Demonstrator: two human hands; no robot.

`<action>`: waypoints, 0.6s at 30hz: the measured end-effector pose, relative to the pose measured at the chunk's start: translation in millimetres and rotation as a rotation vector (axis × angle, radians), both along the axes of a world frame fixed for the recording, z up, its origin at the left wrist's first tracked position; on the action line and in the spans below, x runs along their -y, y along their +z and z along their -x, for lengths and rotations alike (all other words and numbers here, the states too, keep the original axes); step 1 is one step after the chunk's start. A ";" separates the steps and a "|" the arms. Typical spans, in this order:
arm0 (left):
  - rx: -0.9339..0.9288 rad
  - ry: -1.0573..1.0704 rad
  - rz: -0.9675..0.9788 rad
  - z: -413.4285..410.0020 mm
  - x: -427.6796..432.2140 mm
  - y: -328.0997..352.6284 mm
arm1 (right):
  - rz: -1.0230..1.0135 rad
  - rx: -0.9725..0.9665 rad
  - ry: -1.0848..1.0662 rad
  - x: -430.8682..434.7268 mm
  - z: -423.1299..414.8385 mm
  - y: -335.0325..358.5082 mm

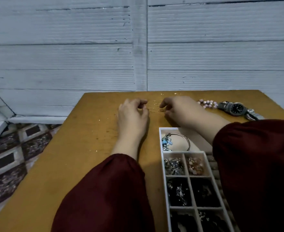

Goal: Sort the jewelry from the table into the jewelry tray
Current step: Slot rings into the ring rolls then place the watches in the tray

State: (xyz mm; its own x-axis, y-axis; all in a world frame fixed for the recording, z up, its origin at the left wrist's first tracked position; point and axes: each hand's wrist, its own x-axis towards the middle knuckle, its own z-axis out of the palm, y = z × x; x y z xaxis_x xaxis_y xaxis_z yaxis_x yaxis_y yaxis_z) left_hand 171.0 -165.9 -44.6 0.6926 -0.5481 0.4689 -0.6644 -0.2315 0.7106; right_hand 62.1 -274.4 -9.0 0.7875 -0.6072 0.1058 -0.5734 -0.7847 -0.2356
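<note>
Several thin gold hoops (154, 106) lie on the brown table (87, 148) near its far edge, between my two hands. My right hand (179, 111) reaches over the tray and pinches a gold hoop (161, 110) between thumb and forefinger. My left hand (133, 114) rests on the table with its fingers curled right beside the hoops; I cannot see whether it holds one. The white jewelry tray (162, 148) stands at the near right, with a charm bracelet (174, 141) in its top compartment and mixed pieces in the smaller ones.
A pink bead bracelet (206, 103) and a steel wristwatch (236, 108) lie on the table at the far right. A white panelled wall (138, 47) rises just behind the table. Patterned floor (12, 156) shows to the left.
</note>
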 end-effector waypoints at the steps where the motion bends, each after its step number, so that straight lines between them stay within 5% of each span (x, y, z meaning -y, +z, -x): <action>1: 0.026 -0.006 -0.059 -0.3 3.8 1.0 | 0.000 -0.010 0.014 2.6 -2.1 0.2; 5: 0.117 0.037 -0.281 -3.0 14.1 -1.0 | 0.014 0.007 0.022 12.7 -13.8 -7.7; 18: 0.139 -0.008 -0.438 -5.4 22.9 -4.5 | -0.053 0.106 -0.109 13.9 -39.1 -10.7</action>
State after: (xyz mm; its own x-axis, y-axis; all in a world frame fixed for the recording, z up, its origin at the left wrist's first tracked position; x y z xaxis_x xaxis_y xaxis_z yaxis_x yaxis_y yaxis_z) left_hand 176.4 -188.8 -49.1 0.6347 -0.7202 0.2803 -0.7493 -0.4848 0.4511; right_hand 101.2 -288.3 -19.7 0.7029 -0.6953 0.1503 -0.6240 -0.7041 -0.3389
